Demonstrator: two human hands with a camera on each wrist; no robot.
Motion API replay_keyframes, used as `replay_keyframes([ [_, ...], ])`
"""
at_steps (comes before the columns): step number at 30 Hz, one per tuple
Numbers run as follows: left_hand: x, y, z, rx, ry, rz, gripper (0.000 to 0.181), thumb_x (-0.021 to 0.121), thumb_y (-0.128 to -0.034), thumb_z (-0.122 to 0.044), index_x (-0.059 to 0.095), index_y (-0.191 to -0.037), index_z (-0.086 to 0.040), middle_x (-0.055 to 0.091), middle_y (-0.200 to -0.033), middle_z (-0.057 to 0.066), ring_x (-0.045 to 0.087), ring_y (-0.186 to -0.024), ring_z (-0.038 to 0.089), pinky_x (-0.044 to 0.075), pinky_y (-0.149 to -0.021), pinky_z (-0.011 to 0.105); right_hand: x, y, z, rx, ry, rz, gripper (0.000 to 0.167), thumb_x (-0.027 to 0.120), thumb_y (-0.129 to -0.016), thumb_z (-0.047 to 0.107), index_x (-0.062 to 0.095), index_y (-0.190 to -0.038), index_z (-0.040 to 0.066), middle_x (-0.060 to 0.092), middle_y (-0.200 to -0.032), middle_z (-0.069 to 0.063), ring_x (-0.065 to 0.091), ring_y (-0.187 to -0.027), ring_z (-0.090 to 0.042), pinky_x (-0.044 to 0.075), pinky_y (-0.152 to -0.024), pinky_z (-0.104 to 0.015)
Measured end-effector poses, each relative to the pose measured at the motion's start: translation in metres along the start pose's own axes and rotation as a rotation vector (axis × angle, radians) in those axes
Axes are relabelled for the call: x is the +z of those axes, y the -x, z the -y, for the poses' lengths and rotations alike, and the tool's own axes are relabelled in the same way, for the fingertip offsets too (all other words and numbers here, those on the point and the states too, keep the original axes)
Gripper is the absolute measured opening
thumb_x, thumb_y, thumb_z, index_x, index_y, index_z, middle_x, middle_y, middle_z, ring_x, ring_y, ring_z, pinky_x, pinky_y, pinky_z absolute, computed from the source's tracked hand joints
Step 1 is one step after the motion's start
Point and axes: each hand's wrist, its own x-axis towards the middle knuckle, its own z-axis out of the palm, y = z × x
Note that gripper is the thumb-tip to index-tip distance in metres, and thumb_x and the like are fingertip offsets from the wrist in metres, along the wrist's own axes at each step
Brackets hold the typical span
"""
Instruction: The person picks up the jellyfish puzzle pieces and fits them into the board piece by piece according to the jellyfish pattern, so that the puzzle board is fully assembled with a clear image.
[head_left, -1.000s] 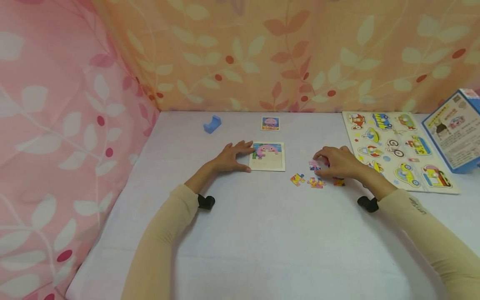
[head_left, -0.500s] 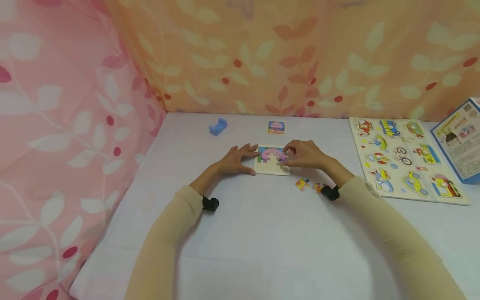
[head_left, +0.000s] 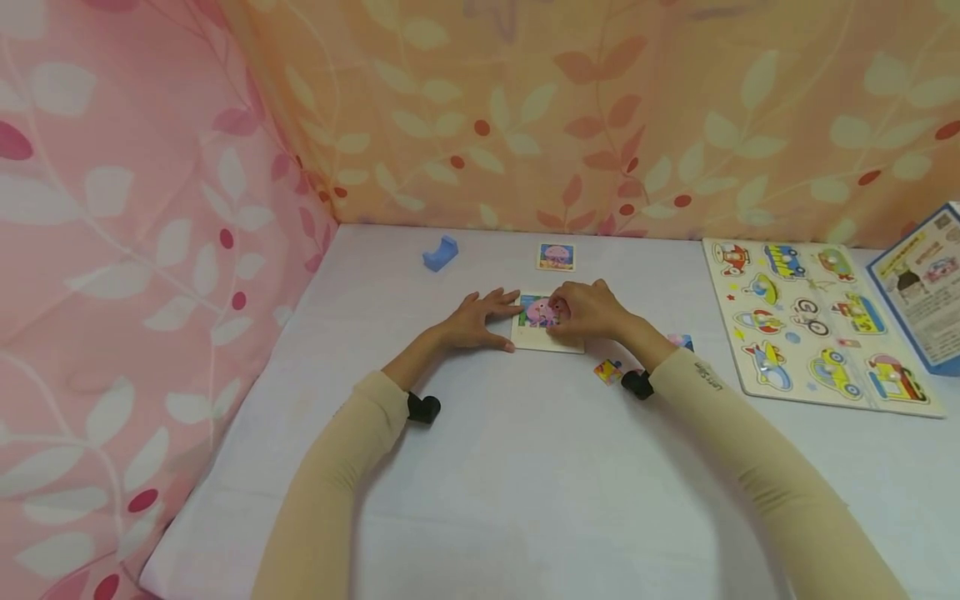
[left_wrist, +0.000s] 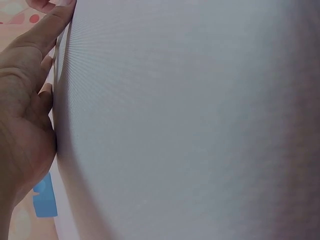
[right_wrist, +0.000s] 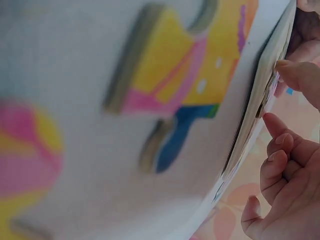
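Observation:
A small square puzzle tray (head_left: 528, 340) lies on the white-covered table, its upper part filled with a pink cartoon picture. My left hand (head_left: 472, 323) rests flat with fingers spread, thumb and fingertips at the tray's left edge; the left wrist view shows only this hand (left_wrist: 22, 95) against the table. At the tray's right side, my right hand (head_left: 592, 311) pinches a puzzle piece between thumb and finger, low over the picture; the fingers mostly hide it. A loose yellow puzzle piece (head_left: 607, 372) lies nearer me, large in the right wrist view as a yellow-pink puzzle piece (right_wrist: 175, 75).
Behind the tray lies a small picture card (head_left: 556, 257), with a blue plastic holder (head_left: 440, 253) to its left. Another loose piece (head_left: 681, 342) shows past the right forearm. A vehicle peg board (head_left: 817, 333) and a blue box (head_left: 922, 283) stand right.
My right hand has carried a piece from the loose pile leftward to the tray, then farther in over the picture. The left hand stays at the tray's edge. The head view has shifted slightly.

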Motion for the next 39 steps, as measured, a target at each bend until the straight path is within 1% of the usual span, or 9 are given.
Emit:
replay_keyframes([
  [4,0.000,0.000,-0.001,-0.005,0.004,0.004,0.075,0.073,-0.0734,-0.046,0.042,-0.138,-0.026,0.019,-0.153,-0.010,0.004,-0.144,0.018,-0.004,-0.115,0.046,0.000,0.001,0.000,0.007,-0.004,-0.018,0.049,0.073,-0.074,0.040,0.064,-0.110,0.008,0.064,-0.102,-0.007,0.056,-0.088,-0.020,0.029,-0.073,-0.037],
  [8,0.000,0.000,-0.002,-0.002,0.007,0.010,0.075,0.072,-0.0734,-0.046,0.041,-0.139,-0.026,0.019,-0.153,-0.009,0.004,-0.144,0.018,-0.004,-0.114,0.047,0.000,0.002,0.000,0.041,-0.065,-0.074,0.052,0.076,-0.072,0.040,0.067,-0.114,0.010,0.057,-0.090,-0.008,0.049,-0.076,-0.020,0.026,-0.068,-0.034],
  [11,0.001,0.000,-0.001,0.000,0.003,0.011,0.075,0.072,-0.0732,-0.047,0.041,-0.139,-0.026,0.018,-0.153,-0.009,0.004,-0.144,0.018,-0.004,-0.114,0.048,0.002,0.003,0.000,0.068,-0.103,-0.095,0.050,0.077,-0.070,0.041,0.068,-0.110,0.013,0.050,-0.083,-0.005,0.044,-0.071,-0.018,0.022,-0.065,-0.033],
  [19,0.001,0.000,-0.002,0.010,0.001,0.006,0.075,0.073,-0.0730,-0.046,0.042,-0.138,-0.025,0.019,-0.153,-0.008,0.004,-0.144,0.018,-0.003,-0.114,0.048,0.008,0.005,0.003,0.135,-0.105,-0.089,0.050,0.078,-0.068,0.043,0.068,-0.106,0.012,0.052,-0.085,-0.006,0.046,-0.070,-0.018,0.025,-0.067,-0.035],
  [24,0.000,0.000,-0.002,0.005,-0.002,0.011,0.075,0.072,-0.0733,-0.047,0.042,-0.138,-0.026,0.018,-0.154,-0.009,0.003,-0.144,0.017,-0.003,-0.115,0.047,0.014,0.005,-0.002,0.253,-0.239,-0.051,0.046,0.077,-0.070,0.043,0.067,-0.107,0.018,0.054,-0.092,-0.008,0.047,-0.075,-0.020,0.032,-0.065,-0.034],
  [26,0.000,0.000,-0.002,0.003,-0.006,0.011,0.075,0.072,-0.0734,-0.047,0.041,-0.138,-0.026,0.018,-0.154,-0.009,0.003,-0.144,0.017,-0.003,-0.115,0.047,0.016,0.004,-0.005,0.288,-0.293,-0.040,0.044,0.076,-0.071,0.044,0.067,-0.107,0.020,0.054,-0.096,-0.008,0.048,-0.080,-0.021,0.035,-0.070,-0.038],
  [28,0.000,0.001,-0.002,0.000,-0.005,0.007,0.075,0.072,-0.0732,-0.047,0.042,-0.138,-0.026,0.018,-0.154,-0.009,0.004,-0.144,0.017,-0.003,-0.115,0.047,0.017,0.004,-0.007,0.299,-0.319,-0.032,0.043,0.075,-0.072,0.044,0.067,-0.108,0.022,0.053,-0.099,-0.007,0.049,-0.086,-0.022,0.035,-0.078,-0.044],
  [32,0.000,0.002,-0.002,-0.007,-0.007,0.002,0.074,0.073,-0.0731,-0.046,0.042,-0.138,-0.026,0.018,-0.154,-0.009,0.004,-0.144,0.017,-0.004,-0.115,0.046,0.017,0.004,-0.008,0.289,-0.354,-0.029,0.042,0.075,-0.072,0.043,0.067,-0.108,0.021,0.049,-0.103,-0.007,0.048,-0.097,-0.025,0.026,-0.090,-0.054],
  [39,0.000,0.001,-0.002,-0.012,-0.035,0.027,0.074,0.070,-0.0751,-0.047,0.039,-0.139,-0.027,0.015,-0.154,-0.009,0.001,-0.144,0.017,-0.005,-0.115,0.046,0.018,0.003,-0.009,0.277,-0.333,-0.027,0.041,0.074,-0.073,0.045,0.067,-0.107,0.023,0.050,-0.101,-0.006,0.048,-0.092,-0.022,0.025,-0.083,-0.049],
])
